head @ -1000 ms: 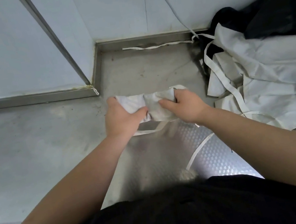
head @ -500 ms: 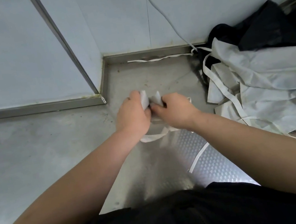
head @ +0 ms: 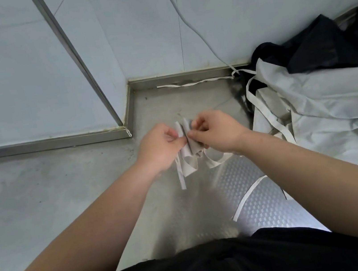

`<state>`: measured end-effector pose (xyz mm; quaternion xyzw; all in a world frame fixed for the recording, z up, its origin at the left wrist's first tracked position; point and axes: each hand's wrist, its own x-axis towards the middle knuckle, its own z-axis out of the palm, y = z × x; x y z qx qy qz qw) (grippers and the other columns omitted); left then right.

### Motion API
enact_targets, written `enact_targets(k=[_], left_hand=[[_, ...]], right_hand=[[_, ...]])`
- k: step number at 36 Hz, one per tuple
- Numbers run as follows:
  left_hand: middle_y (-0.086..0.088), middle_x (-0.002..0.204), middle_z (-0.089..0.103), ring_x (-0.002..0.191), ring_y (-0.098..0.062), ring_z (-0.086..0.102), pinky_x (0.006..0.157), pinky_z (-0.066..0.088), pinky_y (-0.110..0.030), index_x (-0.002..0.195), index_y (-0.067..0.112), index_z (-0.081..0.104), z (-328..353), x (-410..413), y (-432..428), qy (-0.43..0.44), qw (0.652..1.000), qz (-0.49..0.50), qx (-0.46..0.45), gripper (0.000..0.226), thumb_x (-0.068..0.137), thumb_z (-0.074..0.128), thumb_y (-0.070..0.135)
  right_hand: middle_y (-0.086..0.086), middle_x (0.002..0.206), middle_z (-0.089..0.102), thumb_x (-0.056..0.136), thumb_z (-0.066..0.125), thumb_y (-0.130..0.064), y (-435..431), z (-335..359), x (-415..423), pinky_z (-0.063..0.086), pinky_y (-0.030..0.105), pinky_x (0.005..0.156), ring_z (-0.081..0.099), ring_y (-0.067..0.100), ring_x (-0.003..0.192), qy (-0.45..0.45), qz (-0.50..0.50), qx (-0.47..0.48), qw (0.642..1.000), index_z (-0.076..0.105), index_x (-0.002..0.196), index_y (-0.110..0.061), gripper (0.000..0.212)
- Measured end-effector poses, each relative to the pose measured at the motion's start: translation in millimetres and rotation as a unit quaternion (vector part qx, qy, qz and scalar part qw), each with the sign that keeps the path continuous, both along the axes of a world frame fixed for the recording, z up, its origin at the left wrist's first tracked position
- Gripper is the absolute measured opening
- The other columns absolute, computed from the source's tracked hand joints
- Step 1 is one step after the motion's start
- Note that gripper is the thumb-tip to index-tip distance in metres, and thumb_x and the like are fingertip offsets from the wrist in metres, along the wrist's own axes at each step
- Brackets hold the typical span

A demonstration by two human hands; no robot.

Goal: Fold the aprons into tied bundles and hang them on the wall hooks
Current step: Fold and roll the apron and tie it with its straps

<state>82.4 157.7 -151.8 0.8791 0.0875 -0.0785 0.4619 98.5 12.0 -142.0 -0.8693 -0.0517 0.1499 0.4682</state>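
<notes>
- Left hand (head: 160, 147) and right hand (head: 216, 133) are pinching a folded white apron (head: 187, 144), thumbs meeting.
- Flat ties (head: 181, 177) are dangling over the steel worktop (head: 43, 203).

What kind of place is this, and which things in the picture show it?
Probably a commercial kitchen's back room, not certain: a metal worktop meets pale blue wall panels, a pile of aprons lies at the right, and the left hand and right hand pinch a folded apron.

Bundle (head: 188, 155) sits btwn left hand (head: 159, 149) & right hand (head: 218, 132), over mid bench (head: 43, 203); apron pile (head: 325, 117) to rt, wall (head: 145, 35) behind.
</notes>
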Motion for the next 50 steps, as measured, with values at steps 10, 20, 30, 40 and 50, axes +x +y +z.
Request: enact_targets(k=[10, 20, 30, 40, 50], left_hand=[[-0.008, 0.074, 0.061, 0.067, -0.014, 0.057, 0.075, 0.054, -0.024, 0.077, 0.010, 0.065, -18, 0, 10, 0.153, 0.976, -0.016, -0.157, 0.024, 0.089, 0.051, -0.006], [-0.004, 0.083, 0.070, 0.064, 0.006, 0.061, 0.069, 0.049, -0.008, 0.095, 0.011, 0.072, -49, -9, 20, 0.155, 0.981, -0.052, -0.100, 0.030, 0.080, 0.059, -0.011], [0.001, 0.090, 0.056, 0.080, -0.016, 0.056, 0.083, 0.048, -0.029, 0.096, 0.008, 0.075, -66, -12, 5, -0.027, 0.998, -0.049, 0.008, 0.014, 0.088, 0.065, 0.014], [0.016, 0.070, 0.058, 0.064, 0.007, 0.055, 0.069, 0.042, -0.015, 0.093, 0.022, 0.069, -73, -10, -2, -0.028, 0.996, -0.072, -0.046, 0.018, 0.082, 0.070, 0.007], [0.000, 0.068, 0.057, 0.057, 0.004, 0.053, 0.060, 0.043, -0.012, 0.075, 0.019, 0.058, -77, -11, 6, 0.039, 0.981, -0.095, -0.162, 0.025, 0.083, 0.065, -0.004]], right_hand=[[0.016, 0.072, 0.062, 0.091, 0.053, 0.004, -6, -24, 2, 0.055, 0.020, 0.058, 0.061, 0.015, 0.052, 0.219, -0.019, 0.165, 0.961, 0.064, 0.082, -0.002, 0.015], [0.010, 0.078, 0.064, 0.088, 0.054, 0.011, -14, -60, -13, 0.055, 0.017, 0.056, 0.066, 0.006, 0.056, 0.274, -0.045, 0.233, 0.932, 0.064, 0.095, 0.002, 0.015], [0.007, 0.070, 0.061, 0.092, 0.060, -0.027, -13, -78, -10, 0.050, 0.031, 0.071, 0.055, 0.015, 0.065, 0.127, -0.054, 0.046, 0.989, 0.068, 0.084, 0.000, 0.029], [0.005, 0.071, 0.066, 0.094, 0.056, -0.021, -11, -83, -19, 0.043, 0.021, 0.061, 0.056, 0.010, 0.064, 0.031, -0.007, -0.012, 0.999, 0.071, 0.084, -0.007, 0.023], [0.008, 0.088, 0.072, 0.088, 0.065, -0.016, -15, -78, -17, 0.048, 0.025, 0.078, 0.060, 0.011, 0.078, 0.064, 0.074, 0.018, 0.995, 0.075, 0.093, -0.010, 0.013]])
